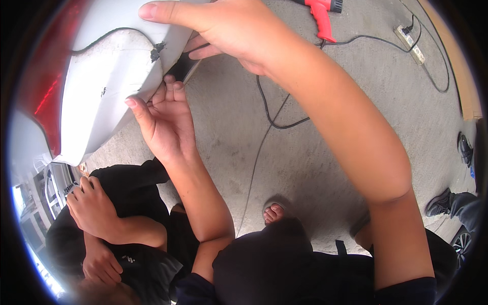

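Note:
A white car bumper (pixel 109 84) with a red tail light (pixel 46 86) beside it fills the upper left. Dark scuffs and a torn black spot mark its corner. My left hand (pixel 170 119) grips the lower edge, thumb against the outer face and fingertips curled at the rim. Higher up, my right hand (pixel 223 28) pinches the same bumper, its thumb lying on the white surface and the other fingers reaching behind the edge. A dark strip of the bumper's underside shows between the two hands.
A red heat gun (pixel 321 20) lies on the concrete floor (pixel 315 168), near a white power strip (pixel 409 44) and black cables (pixel 264 104). At the lower left a co-worker in black (pixel 127 193) crouches close by with folded arms. Another person's shoe (pixel 439 203) appears at the right.

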The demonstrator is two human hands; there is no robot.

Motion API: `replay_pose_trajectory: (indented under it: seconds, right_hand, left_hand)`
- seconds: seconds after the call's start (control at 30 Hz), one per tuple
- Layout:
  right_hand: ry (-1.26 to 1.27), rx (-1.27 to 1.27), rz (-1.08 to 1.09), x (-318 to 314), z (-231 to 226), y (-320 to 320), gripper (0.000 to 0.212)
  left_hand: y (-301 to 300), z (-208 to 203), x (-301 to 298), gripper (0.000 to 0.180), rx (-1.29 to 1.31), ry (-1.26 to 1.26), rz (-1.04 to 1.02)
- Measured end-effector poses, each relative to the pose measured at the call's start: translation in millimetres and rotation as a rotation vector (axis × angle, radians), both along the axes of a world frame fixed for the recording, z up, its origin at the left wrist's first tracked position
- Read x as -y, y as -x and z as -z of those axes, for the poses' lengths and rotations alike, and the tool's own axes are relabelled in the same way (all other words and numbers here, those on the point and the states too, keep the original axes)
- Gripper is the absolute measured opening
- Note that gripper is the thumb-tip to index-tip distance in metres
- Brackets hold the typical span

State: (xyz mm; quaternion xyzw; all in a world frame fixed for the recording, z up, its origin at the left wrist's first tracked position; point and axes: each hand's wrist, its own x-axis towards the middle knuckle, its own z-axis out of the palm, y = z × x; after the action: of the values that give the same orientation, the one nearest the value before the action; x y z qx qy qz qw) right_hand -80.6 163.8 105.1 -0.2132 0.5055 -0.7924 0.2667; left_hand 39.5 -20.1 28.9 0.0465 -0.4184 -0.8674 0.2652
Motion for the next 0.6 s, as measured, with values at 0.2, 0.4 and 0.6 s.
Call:
replay_pose_trajectory:
  seconds: [0.2,0.4,0.6]
  right_hand:
    - [0.071,-0.185,0.304,3.9,10.2,-23.8,0.046]
    - [-0.095,0.063,0.211,-1.1,-10.5,-13.8,0.048]
    - [0.146,-0.073,0.257,0.2,14.9,-24.0,0.05]
  left_hand:
    - [3.0,-3.5,-4.1,0.069,0.025,-0.008,-0.078]
    - [5.3,-2.9,-3.2,0.064,-0.028,-0.025,-0.047]
    - [4.4,-1.4,-2.2,0.068,-0.011,0.041,-0.074]
